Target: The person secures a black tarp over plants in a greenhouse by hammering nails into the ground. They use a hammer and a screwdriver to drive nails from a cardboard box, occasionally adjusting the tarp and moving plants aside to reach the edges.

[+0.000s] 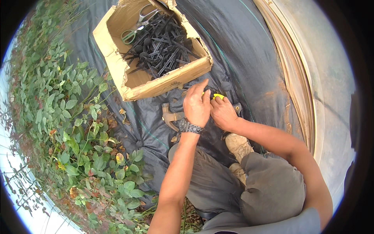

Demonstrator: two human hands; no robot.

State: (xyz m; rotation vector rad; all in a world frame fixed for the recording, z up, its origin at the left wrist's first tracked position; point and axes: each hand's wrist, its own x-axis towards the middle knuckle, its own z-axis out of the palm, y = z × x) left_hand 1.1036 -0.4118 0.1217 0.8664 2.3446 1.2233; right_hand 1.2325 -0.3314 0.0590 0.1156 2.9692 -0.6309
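Note:
My left hand (196,106), with a dark band at its wrist, is closed at one end of a small yellow-and-black thing (219,96). The other end is pinched in my right hand (224,115); the fingers cover most of it, so its kind cannot be made out. Just left of my left hand, a claw hammer (170,116) lies on the black ground sheet, its handle running under the hand. A dark end piece with a brass-coloured spot (237,108) shows to the right of my right hand.
Beyond my hands stands a torn cardboard box (167,84) full of black plastic ground pegs (161,48), with scissors (140,24) on top. Leafy plants (83,144) line the left. Black ground sheet (249,50) spreads underneath; pale plastic film (331,70) rises at the right.

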